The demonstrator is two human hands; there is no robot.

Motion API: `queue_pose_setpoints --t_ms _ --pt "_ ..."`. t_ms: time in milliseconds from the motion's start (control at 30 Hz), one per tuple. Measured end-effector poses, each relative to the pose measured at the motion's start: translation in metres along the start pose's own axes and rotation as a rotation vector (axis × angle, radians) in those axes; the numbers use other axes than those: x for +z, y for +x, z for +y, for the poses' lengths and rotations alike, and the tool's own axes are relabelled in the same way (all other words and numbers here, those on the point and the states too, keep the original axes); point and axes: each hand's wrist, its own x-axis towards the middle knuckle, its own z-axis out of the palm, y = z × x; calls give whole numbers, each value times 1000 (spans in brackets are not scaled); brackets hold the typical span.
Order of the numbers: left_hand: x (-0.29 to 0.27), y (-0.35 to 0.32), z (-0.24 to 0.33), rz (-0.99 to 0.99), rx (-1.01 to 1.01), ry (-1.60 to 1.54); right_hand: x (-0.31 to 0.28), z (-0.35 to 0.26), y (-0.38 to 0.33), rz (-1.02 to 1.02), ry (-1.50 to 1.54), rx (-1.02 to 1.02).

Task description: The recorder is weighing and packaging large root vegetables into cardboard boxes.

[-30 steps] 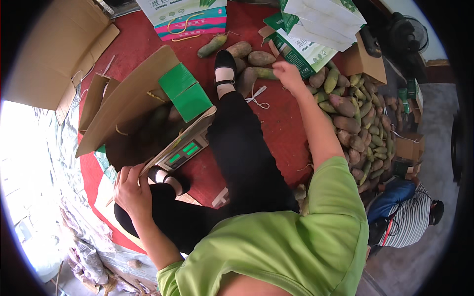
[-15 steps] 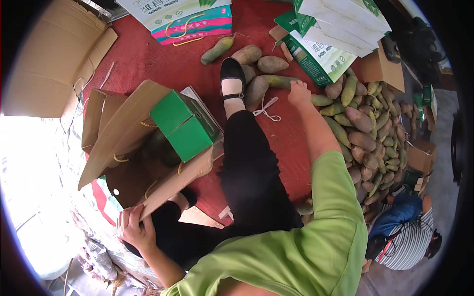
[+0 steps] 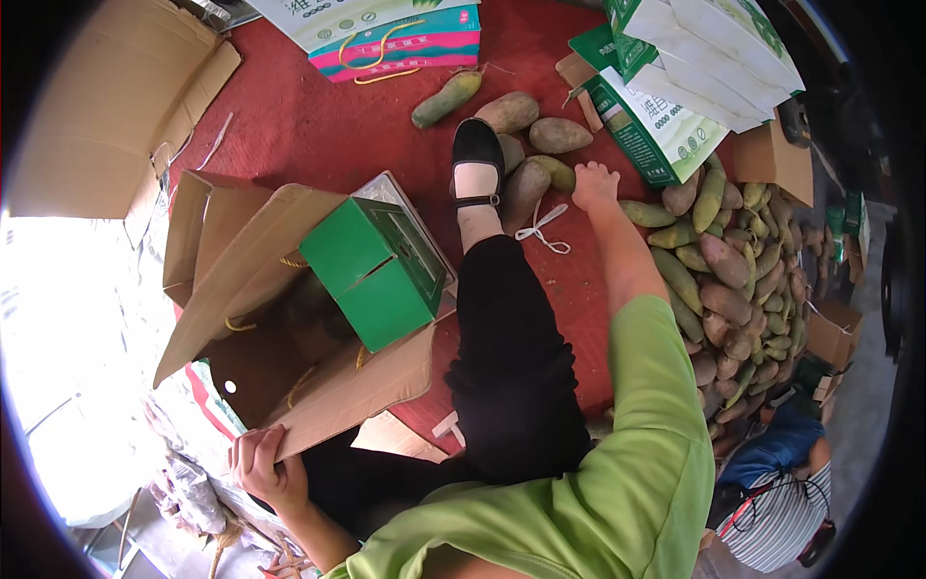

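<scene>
My left hand (image 3: 268, 468) grips the near edge of a brown cardboard carton (image 3: 371, 386), with fingers folded over it. A green gift box (image 3: 371, 275) sits tilted at the carton's open mouth. Inside the carton are dark rounded shapes, too dim to tell. Further right, my right hand (image 3: 596, 185) reaches forward, fingers apart, at the right end of a green radish (image 3: 552, 172). Whether the fingers press on it is hard to see. Left of that radish lies a brownish radish (image 3: 526, 190) by my shoe. A white tied string (image 3: 544, 230) lies just below.
A large heap of green and brownish radishes (image 3: 723, 261) spreads at the right. White-green boxes (image 3: 666, 116) stand behind it, and a pink-blue bag (image 3: 400, 43) at the back. My foot (image 3: 477, 159) rests on the red cloth (image 3: 318, 135). Another person (image 3: 781, 492) is at lower right.
The view has shifted, so most things sit further right. My right hand has moved slightly left against the radish, and its fingers look more spread. My left hand keeps its grip on the carton.
</scene>
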Motion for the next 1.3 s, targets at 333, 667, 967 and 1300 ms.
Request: queue_pose_setpoints --t_ms 333,667,967,1300 --pt "-4 -9 -3 -18 -68 -21 66 -13 -24 110 295 142" --pt "-14 -6 -4 12 -38 -50 128 7 -118 -66 705 132" --pt "-18 -14 -4 -2 -34 -97 100 40 -185 79 1206 -144" --pt "-21 -24 -7 -19 -8 -96 -187 -42 -285 644 507 -647"
